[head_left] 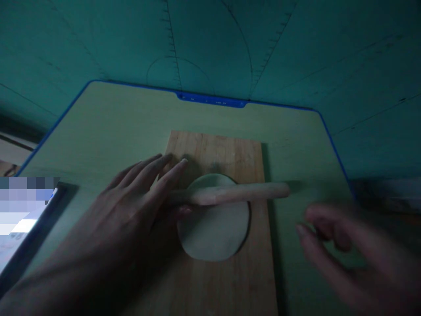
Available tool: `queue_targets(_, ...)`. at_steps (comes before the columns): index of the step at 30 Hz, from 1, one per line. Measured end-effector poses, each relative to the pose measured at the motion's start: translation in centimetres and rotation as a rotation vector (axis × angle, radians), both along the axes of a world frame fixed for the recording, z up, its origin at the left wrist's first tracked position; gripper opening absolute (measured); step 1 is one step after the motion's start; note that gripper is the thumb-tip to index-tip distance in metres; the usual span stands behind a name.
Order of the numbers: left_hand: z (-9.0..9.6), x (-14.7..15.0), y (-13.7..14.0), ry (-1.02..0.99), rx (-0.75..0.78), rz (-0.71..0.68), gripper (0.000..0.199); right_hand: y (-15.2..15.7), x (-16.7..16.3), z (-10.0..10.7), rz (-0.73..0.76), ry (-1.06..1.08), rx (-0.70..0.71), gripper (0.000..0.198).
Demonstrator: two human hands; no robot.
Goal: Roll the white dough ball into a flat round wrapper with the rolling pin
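Note:
A flat, rounded sheet of dough [215, 232] lies on a wooden board [226, 285]. Across its upper part runs a wooden rolling pin [243, 192], its right end reaching past the board's edge. My left hand [134, 202] grips the pin's left end, which the fingers and palm partly hide; the thumb tip shows below the pin. To the right of the board, apart from the pin, is my right hand [355, 254], blurred, with thumb and fingers curved and a gap between them. I see nothing in it.
The board rests on a pale table [125, 114] with a blue rim. A lit screen [24, 228], partly pixelated, stands at the left edge. Behind the table is a green wall [210, 39] marked with drawn lines and arcs.

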State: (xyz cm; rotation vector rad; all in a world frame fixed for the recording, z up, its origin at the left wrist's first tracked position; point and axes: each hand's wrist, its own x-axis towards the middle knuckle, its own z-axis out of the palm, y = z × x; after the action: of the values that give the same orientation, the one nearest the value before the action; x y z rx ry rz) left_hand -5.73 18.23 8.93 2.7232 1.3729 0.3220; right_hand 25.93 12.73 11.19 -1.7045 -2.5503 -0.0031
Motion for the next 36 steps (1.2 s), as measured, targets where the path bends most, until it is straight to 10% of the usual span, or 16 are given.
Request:
queue_targets(10,-0.1,1.0,-0.9,0.027,-0.069,-0.017,0.066,-1.1,-5.2,-2.1,0.412,0.224,-0.213,0.044)
queue_targets(29,-0.4,0.1,0.1,-0.007,-0.106,0.003,0.039,-0.7,-4.2,-1.8,0.449,0.173,-0.285,0.039)
queue_targets(36,0.1,0.4,-0.4,0.047,-0.105,-0.028,0.066,-1.0,-4.0,-2.1,0.494,0.248,-0.243,0.033)
